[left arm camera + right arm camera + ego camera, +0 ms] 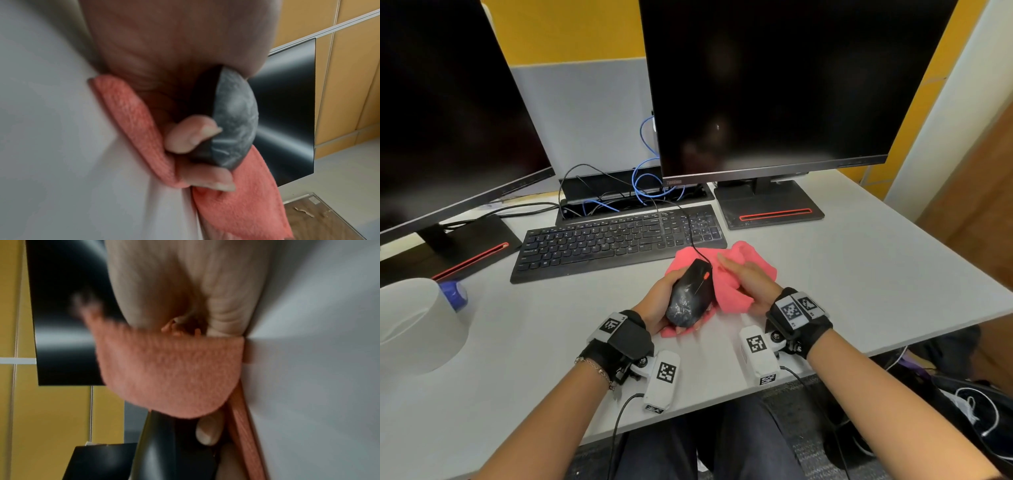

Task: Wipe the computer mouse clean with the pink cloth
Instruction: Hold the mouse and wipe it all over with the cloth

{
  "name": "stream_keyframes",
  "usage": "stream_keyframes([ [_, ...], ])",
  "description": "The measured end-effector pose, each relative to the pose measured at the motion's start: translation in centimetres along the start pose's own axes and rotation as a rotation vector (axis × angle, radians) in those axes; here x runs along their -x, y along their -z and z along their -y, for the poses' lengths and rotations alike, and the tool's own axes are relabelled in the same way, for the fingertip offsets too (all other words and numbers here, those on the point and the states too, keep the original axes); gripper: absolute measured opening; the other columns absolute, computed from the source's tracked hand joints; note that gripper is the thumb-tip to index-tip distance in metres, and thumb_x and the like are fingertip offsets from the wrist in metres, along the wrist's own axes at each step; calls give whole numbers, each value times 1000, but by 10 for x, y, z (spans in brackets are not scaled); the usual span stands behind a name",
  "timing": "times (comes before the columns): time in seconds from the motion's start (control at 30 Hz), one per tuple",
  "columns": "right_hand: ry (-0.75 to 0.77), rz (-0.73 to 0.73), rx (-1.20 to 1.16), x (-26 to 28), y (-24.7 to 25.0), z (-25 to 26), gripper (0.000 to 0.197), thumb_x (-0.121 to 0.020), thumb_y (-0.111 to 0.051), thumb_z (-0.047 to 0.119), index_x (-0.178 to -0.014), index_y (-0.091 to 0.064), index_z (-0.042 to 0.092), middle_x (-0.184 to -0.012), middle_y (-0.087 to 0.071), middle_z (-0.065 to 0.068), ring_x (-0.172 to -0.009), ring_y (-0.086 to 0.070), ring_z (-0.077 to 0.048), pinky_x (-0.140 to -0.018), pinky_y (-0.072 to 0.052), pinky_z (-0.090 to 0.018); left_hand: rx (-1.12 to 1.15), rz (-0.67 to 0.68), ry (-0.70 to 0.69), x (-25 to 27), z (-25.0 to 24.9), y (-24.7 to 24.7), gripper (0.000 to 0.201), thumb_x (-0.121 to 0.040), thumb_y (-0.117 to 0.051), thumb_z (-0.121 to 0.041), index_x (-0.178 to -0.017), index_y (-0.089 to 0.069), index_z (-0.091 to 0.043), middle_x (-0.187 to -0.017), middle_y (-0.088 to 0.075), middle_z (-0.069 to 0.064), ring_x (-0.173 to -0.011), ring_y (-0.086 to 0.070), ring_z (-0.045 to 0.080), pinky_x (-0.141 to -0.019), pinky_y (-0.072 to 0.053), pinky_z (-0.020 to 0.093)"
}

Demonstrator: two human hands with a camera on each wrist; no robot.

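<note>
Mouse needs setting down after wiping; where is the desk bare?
Bare grey desk right of the pink cloth, in front of the right monitor's black base; between the black keyboard and the white roll. Crowded: cables behind keyboard.

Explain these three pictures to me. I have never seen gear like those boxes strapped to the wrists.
No robot here: these are a person's two bare hands, with a small camera strapped to each wrist. The wide picture comes from a camera on the head, looking down; the other two look along each hand. On the grey desk stand two dark monitors and a keyboard. The left hand grips a black wired mouse, smeared grey on top, above part of a pink cloth. The right hand holds a bunch of that cloth beside the mouse.
</note>
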State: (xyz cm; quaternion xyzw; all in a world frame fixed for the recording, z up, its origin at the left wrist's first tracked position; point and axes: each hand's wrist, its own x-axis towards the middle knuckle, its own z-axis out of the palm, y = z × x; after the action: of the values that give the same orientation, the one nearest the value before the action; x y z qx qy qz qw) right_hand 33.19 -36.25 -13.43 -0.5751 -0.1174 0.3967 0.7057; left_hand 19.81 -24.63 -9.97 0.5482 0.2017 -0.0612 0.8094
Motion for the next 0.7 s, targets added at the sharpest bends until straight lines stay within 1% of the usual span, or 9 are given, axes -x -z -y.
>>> stream_keyframes([
  [0.07,-67,3,-211,0,3,0,18,-86,-66,22,-100,-55,18,-58,-49,-1,-47,-48,-12,-47,-37,-21,-12,2,6,-2,2,3,62,-96,-32,-47,-82,-59,7,-71,-63,21,-44,-61,27,-27,-35,17],
  [0.13,-107,98,-235,2,7,4,3,-87,-56,9,-89,-58,8,-56,-49,-2,-46,-46,-11,-46,-36,-20,-14,10,10,-2,2,5,64,-96,-32,-48,-80,-60,7,-72,-62,22,-42,-59,26,-27,-34,17],
  [0.2,-75,152,-174,5,10,4,28,-90,-46,-2,-67,-56,10,-50,-45,3,-42,-43,-6,-43,-34,-15,-28,18,-3,-4,3,7,64,-95,-33,-49,-80,-60,7,-73,-61,23,-41,-57,26,-27,-33,18],
  [0.27,-28,210,-114,9,10,6,47,-92,-43,-8,-53,-58,16,-48,-40,5,-41,-38,-4,-43,-30,-14,-41,10,-5,-6,4,8,63,-95,-33,-49,-82,-59,7,-74,-61,24,-40,-56,26,-27,-33,19],
  [0.3,-1,231,-83,11,8,6,48,-92,-44,-7,-54,-62,16,-49,-39,5,-43,-37,-4,-44,-29,-14,-42,6,-4,-7,5,10,63,-95,-33,-49,-83,-59,7,-74,-61,24,-40,-56,27,-28,-33,19],
  [0.4,25,242,-37,10,8,6,31,-92,-52,-2,-71,-71,9,-53,-42,3,-43,-37,-4,-44,-29,-13,-35,5,0,-7,6,9,63,-96,-32,-49,-87,-56,8,-77,-58,25,-41,-57,28,-28,-35,18],
  [0.5,16,191,-15,9,7,5,17,-90,-58,0,-78,-68,7,-58,-46,1,-46,-39,-4,-43,-30,-12,-23,8,0,-8,6,10,62,-96,-32,-49,-87,-55,7,-78,-56,25,-40,-58,28,-29,-36,18],
  [0.6,5,141,31,6,6,2,1,-88,-64,3,-88,-63,4,-71,-48,-6,-56,-43,-9,-46,-32,-14,-69,33,-10,-7,4,9,62,-91,-36,-50,-78,-59,6,-69,-57,22,-35,-52,25,-28,-32,17],
  [0.7,27,104,67,8,0,4,52,-75,-81,19,-107,-61,-16,-91,-59,-22,-80,-56,-29,-65,-48,-27,-70,12,-7,-8,3,8,61,-96,-33,-47,-81,-62,5,-69,-60,21,-39,-54,26,-32,-39,20],
])
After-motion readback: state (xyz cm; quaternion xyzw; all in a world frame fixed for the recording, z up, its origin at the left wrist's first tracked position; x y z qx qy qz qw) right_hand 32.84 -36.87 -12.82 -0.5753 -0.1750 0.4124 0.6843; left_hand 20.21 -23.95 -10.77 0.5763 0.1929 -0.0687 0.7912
